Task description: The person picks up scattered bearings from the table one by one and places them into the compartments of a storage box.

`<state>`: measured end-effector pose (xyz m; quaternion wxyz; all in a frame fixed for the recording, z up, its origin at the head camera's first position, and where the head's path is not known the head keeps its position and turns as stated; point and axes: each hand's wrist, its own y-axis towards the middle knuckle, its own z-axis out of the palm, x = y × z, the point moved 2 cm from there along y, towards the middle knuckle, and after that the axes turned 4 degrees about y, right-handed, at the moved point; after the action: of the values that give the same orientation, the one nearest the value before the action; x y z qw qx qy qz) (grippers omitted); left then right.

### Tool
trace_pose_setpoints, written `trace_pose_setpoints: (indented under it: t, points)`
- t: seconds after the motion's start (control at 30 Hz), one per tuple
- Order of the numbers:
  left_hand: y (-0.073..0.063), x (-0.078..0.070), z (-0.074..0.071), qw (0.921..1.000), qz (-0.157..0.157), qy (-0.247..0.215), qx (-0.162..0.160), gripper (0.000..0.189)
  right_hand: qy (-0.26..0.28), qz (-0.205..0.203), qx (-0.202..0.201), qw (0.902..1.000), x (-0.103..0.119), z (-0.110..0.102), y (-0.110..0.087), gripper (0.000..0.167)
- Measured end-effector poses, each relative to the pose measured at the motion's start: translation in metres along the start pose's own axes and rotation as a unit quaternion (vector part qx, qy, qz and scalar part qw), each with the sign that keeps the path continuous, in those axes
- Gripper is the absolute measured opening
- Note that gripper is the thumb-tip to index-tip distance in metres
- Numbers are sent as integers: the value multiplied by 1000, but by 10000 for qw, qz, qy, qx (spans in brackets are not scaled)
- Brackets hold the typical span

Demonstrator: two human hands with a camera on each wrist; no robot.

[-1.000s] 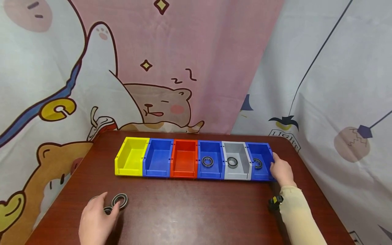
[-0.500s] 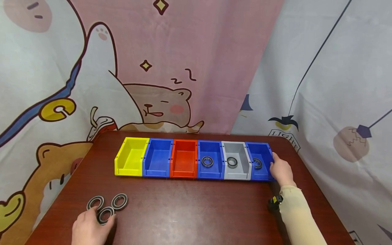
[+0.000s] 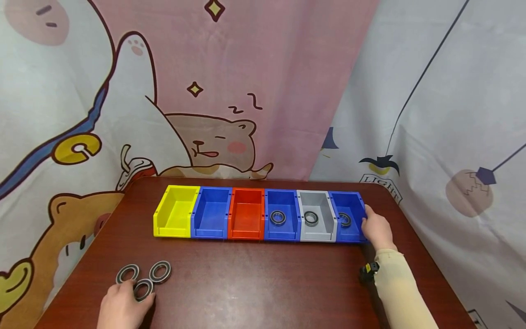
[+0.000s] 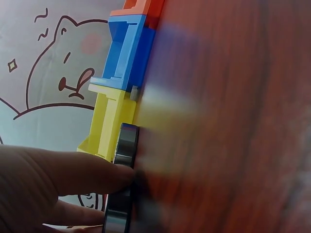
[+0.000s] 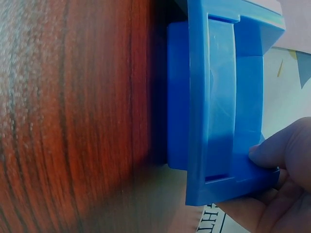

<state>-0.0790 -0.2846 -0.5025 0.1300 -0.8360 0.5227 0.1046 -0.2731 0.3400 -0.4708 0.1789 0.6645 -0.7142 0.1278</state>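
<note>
The left hand (image 3: 125, 307) pinches the nearest bearing (image 3: 151, 289) of three at the left of the brown wood-grain table (image 3: 263, 283), its thumb against the rim and its fingers at the other side. That bearing stands close to the left bearing (image 3: 128, 266) and the far-right bearing (image 3: 161, 280) of the cluster. Well apart from it, the right hand (image 3: 377, 228) grips the side wall of the rightmost blue bin (image 3: 349, 201), thumb inside and fingers outside. This bin ends a touching row of six: from the left, a yellow bin (image 3: 178, 208), a blue bin (image 3: 212, 208), a red bin (image 3: 248, 210), a second blue bin (image 3: 282, 199), a gray bin (image 3: 316, 201) and the gripped one. One bearing lies in each of the three right-hand bins. A pale sleeve (image 3: 402, 285) covers the right forearm, with a small black device (image 3: 369, 273) at the wrist. Behind the table hangs a cloth (image 3: 296, 91) printed with cartoon animals.
</note>
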Motion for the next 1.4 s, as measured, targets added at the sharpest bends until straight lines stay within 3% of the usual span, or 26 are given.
trace_pose_setpoints:
  t: [0.2, 0.4, 0.63, 0.8, 0.97, 1.1, 1.2, 1.3, 1.4]
  points:
    - [5, 0, -4, 9989, 231, 178, 370, 70, -2, 10, -29, 10000, 1, 0, -1, 52]
    - [7, 1, -9, 9971, 518, 234, 510, 62, -3, 16, 31, 10000, 1, -1, -1, 52]
    - [6, 3, -16, 9960, 454, 301, 706, 66, -12, 13, 47, 10000, 2, -2, 0, 52]
    - [3, -3, -28, 9974, 382, 200, 571, 69, -8, 48, 73, 10000, 3, -1, 1, 52]
    - [-1, -26, -42, 9977, 670, -108, -76, 63, -45, 22, 22, 10000, 2, -2, 1, 52]
    - [-4, -51, -48, 9902, 1140, -365, -717, 55, -62, 21, -15, 10000, 1, -1, 1, 52]
    - [-5, -70, -50, 9784, 1537, -588, -1248, 50, -103, 26, -48, 9999, 0, -1, 1, 51]
    - [-2, -91, -50, 9598, 2060, -750, -1752, 45, -144, 23, -83, 9999, 0, 0, 1, 50]
    - [1, -113, -49, 9430, 2503, -860, -2016, 43, -126, 30, -63, 9999, 1, 0, 2, 50]
